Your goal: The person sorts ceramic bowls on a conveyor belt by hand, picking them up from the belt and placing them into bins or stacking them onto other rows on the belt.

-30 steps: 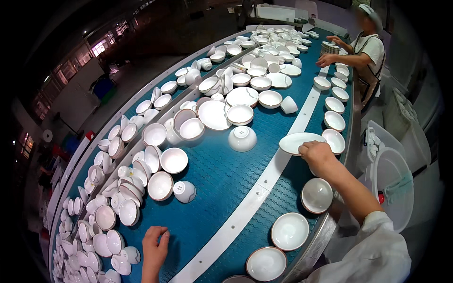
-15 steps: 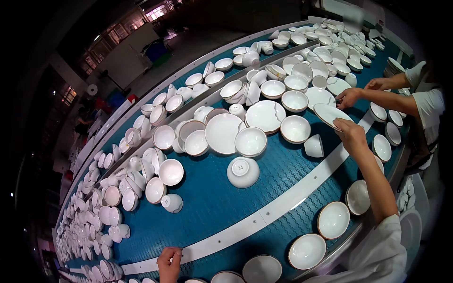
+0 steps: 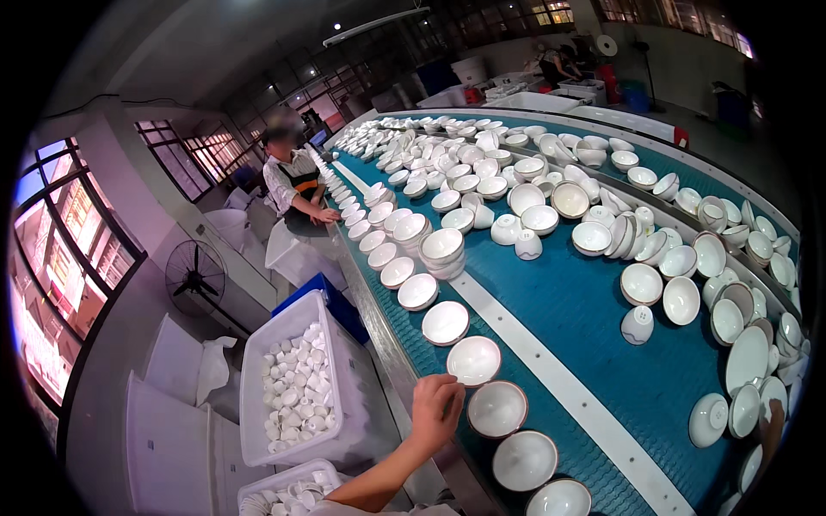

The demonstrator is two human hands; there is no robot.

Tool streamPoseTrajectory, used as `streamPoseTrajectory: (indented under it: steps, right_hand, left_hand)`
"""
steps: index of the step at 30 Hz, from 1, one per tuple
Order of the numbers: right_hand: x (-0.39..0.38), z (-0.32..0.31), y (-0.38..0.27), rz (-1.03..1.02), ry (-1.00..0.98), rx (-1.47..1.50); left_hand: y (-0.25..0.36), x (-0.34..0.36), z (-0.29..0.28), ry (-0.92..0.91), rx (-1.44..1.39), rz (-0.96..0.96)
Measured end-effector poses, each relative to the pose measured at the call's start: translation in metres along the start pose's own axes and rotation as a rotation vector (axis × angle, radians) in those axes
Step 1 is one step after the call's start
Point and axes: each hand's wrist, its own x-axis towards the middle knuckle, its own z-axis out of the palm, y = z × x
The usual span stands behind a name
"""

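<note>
My left hand (image 3: 437,406) reaches in from the bottom over the near edge of the blue belt. Its fingers are loosely bent and apart, with the fingertips at the near rim of a white bowl (image 3: 474,359) in the front row. Just nearer stands another brown-rimmed bowl (image 3: 498,409). At the dim right rim of the picture, my right hand (image 3: 775,420) is partly seen beside a white plate (image 3: 773,393); whether its fingers grip it I cannot tell. Close by are an overturned bowl (image 3: 708,420), an upright bowl (image 3: 744,411) and a larger white plate (image 3: 747,359).
A white divider strip (image 3: 538,355) runs along the belt, with crowded bowls beyond it. Stacked bowls (image 3: 442,249) stand at the row's side. Left of the belt are a white bin (image 3: 370,413) of small white pieces, a fan (image 3: 196,273) and a co-worker (image 3: 292,181).
The view has swung left, bringing the bins and windows in. My left hand is now at the row of bowls. The plate held in my right hand earlier can no longer be made out there.
</note>
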Motion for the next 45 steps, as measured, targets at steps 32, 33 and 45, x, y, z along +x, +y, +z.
streamPoseTrajectory:
  steps: [32,33,45]
  right_hand:
    - [0.158,0.159,-0.158,-0.167,0.028,0.074]
    - [0.149,0.169,-0.175,-0.142,0.026,0.131]
    - [0.043,0.159,-0.351,-0.572,0.308,0.188]
  left_hand:
    - [0.002,-0.050,-0.008,-0.017,0.182,-0.341]
    - [0.000,-0.053,-0.008,-0.021,0.186,-0.341]
    - [0.002,-0.027,-0.005,-0.058,0.155,-0.264]
